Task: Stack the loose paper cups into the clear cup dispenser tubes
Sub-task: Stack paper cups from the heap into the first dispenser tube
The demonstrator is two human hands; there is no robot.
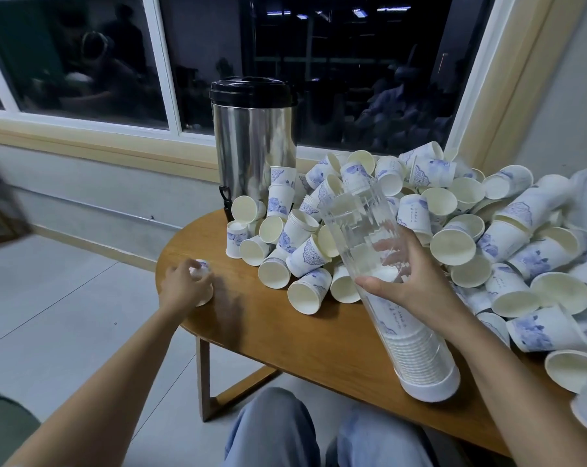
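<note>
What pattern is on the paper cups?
Paper cups: blue floral prints on white, clearest in the head view.

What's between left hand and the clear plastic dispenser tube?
Head view: beside the left hand, bare brown wooden tabletop, then loose white-and-blue paper cups up to the clear tube.

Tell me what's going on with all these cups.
A person is loading paper cups into a clear dispenser tube. The right hand holds the tube tilted, its white base on the wooden table, with a nested stack filling its lower part. The left hand grips one loose cup near the table's edge. A pile of loose cups lies beside a steel urn.
</note>
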